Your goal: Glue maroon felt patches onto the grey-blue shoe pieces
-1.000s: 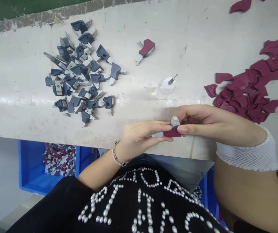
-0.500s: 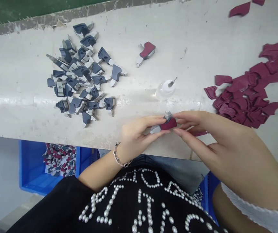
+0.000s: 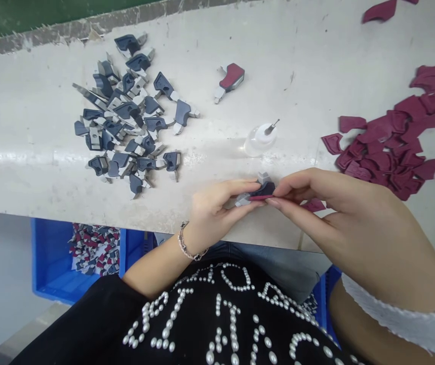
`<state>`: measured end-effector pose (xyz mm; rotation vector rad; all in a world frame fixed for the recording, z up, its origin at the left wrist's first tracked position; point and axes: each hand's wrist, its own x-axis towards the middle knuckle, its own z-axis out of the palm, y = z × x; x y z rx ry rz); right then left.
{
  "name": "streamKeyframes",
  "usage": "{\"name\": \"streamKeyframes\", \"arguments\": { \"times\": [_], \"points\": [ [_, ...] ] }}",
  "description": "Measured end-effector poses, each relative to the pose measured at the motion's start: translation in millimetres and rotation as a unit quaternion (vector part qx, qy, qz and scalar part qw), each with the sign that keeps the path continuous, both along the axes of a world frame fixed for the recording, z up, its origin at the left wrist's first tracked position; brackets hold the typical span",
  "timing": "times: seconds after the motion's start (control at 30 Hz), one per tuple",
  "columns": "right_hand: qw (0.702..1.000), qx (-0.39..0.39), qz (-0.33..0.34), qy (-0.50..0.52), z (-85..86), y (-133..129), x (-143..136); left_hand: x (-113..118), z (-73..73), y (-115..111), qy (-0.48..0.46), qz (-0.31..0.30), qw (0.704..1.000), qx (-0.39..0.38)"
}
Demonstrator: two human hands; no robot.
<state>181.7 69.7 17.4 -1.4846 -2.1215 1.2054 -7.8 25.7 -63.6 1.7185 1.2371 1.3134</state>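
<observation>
My left hand [image 3: 217,208] is closed on a small grey and dark blue plastic part [image 3: 266,188] near the table's front edge. Between the thumb and fingertips of my right hand [image 3: 339,213] is the end of a thin maroon cover piece [image 3: 260,197], seen edge-on and tilted up along the part's near side. Beyond my hands stands a translucent white bottle [image 3: 260,141] with a thin metal tip. Farther back lies one grey part with a maroon face [image 3: 232,76].
Dark blue and grey parts [image 3: 126,111] lie heaped on the left of the table [image 3: 209,152]. Loose maroon pieces [image 3: 388,137] are piled at right. Below the front edge, a blue bin [image 3: 50,284] holds mixed maroon and grey parts.
The maroon piece lay flat over the part's face; now its right end is lifted and it shows edge-on. My right fingers have moved left and closed on it.
</observation>
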Motion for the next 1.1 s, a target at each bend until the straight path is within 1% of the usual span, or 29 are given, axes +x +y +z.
{"name": "streamKeyframes", "arguments": {
  "times": [0.07,0.17,0.27,0.4,0.5,0.6,0.77,0.97,1.1],
  "points": [
    [0.998,-0.050,0.000,0.028,-0.6,5,2,0,0.1,0,0.006,-0.002,1.000,0.005],
    [0.994,-0.098,0.007,0.053,-2.6,16,7,0,0.4,1,0.013,-0.014,1.000,-0.005],
    [0.989,-0.130,0.042,0.050,-5.5,29,16,0,1.0,2,0.015,-0.035,0.999,-0.013],
    [0.980,-0.167,0.104,0.031,-9.0,43,23,0,2.0,5,0.024,-0.051,0.998,0.007],
    [0.977,-0.171,0.123,0.015,-9.7,51,22,1,2.9,5,0.034,-0.047,0.998,0.019],
    [0.977,-0.171,0.130,0.010,-9.4,56,20,0,2.7,6,0.037,-0.044,0.998,0.014],
    [0.964,-0.224,0.140,0.023,-11.7,61,20,0,0.4,7,0.011,-0.046,0.999,0.001],
    [0.974,-0.177,0.136,0.035,-16.8,62,18,1,3.4,8,0.025,-0.046,0.998,0.031],
    [0.972,-0.187,0.141,0.033,-14.3,63,18,1,4.2,8,0.029,-0.038,0.999,0.024]
  ]
}}
